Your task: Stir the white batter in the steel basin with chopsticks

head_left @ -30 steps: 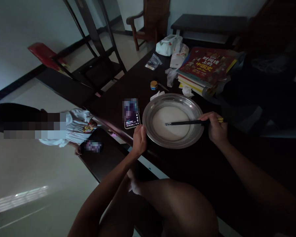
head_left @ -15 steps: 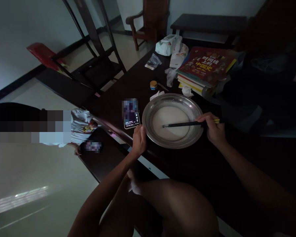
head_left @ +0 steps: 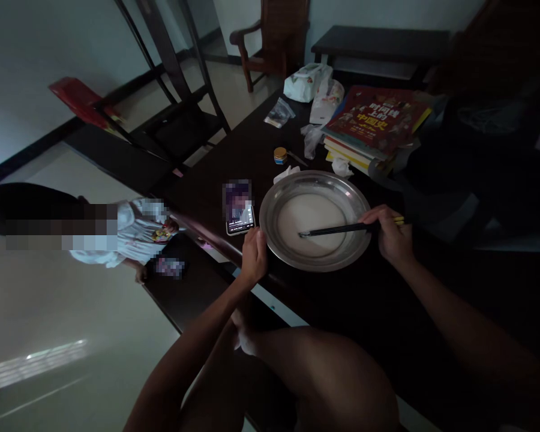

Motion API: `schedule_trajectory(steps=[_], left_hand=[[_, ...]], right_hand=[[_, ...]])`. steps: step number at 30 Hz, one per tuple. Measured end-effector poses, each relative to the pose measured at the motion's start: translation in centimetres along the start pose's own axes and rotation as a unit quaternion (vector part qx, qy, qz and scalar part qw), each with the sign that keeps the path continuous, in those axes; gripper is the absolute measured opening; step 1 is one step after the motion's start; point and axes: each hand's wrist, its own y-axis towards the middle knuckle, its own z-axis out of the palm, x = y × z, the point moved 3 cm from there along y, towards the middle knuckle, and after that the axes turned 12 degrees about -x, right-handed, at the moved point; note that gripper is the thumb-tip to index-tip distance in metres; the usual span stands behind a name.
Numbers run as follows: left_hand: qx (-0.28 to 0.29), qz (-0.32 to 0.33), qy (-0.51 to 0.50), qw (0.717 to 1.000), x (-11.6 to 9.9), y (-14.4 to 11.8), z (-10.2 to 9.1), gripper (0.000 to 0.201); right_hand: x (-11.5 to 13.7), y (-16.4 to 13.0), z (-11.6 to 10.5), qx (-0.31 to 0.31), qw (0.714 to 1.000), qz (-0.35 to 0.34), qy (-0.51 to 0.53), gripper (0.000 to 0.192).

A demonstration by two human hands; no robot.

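While the room is dim | left hand grips basin rim | right hand pinches chopsticks | dark table

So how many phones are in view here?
2: one phone lies lit on the dark table beside the metal basin; a second, blurred device by the other person may be another.

Chinese title "中国史" on top book
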Motion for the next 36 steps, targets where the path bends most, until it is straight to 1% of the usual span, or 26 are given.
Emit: schedule_trajectory(steps=[2,5,7,11,15,20,24,26,29,33,36], left_hand=[[-0.001,0.003,0.002,1.0,-0.01,0.01,-0.02,0.067],[0.001,0.002,0.003,1.0,0.02,0.01,0.02,0.067],[0.002,0.001,0.001,1.0,0.06,0.01,0.06,0.067],[0.001,0.002,-0.001,1.0,0.11,0.0,0.07,0.067],[0.002,0.005,0.0,1.0,0.09,0.04,0.06,0.067],[-0.002,0.007,0.004,1.0,0.08,0.07,0.09,0.068],[-0.001,-0.001,-0.003,1.0,0.04,0.02,0.04,0.067],[0.0,-0.007,-0.011,1.0,0.02,0.0,0.02,0.067],[0.0,-0.014,-0.016,1.0,0.02,0.03,0.01,0.068],[-0.003,-0.011,-0.013,1.0,0.11,0.08,0.04,0.068],[-0.001,-0.01,-0.012,1.0,0.2,0.08,0.04,0.068]], right_hand=[[0.1,-0.03,0.09,0.009,1.0,0.0,-0.016,0.044],[0.18,0.02,-0.03,-0.015,1.0,-0.001,-0.019,0.046],[0.2,0.05,-0.04,-0.019,1.0,-0.004,-0.011,0.046],[0.25,0.04,0.13,0.006,1.0,-0.009,-0.023,0.043],[0.22,0.11,-0.09,-0.032,0.999,-0.007,-0.019,0.047],[0.05,0.06,0.08,0.006,1.0,-0.007,-0.022,0.043],[0.07,0.18,-0.08,-0.025,0.999,-0.008,-0.019,0.046],[0.16,0.16,0.02,-0.019,1.0,-0.005,-0.017,0.047],[0.24,0.08,0.2,0.006,1.0,-0.005,-0.027,0.044],[0.16,0.11,-0.02,-0.013,1.0,-0.005,-0.013,0.044],[0.13,0.06,0.04,0.002,1.0,-0.009,-0.009,0.043]])
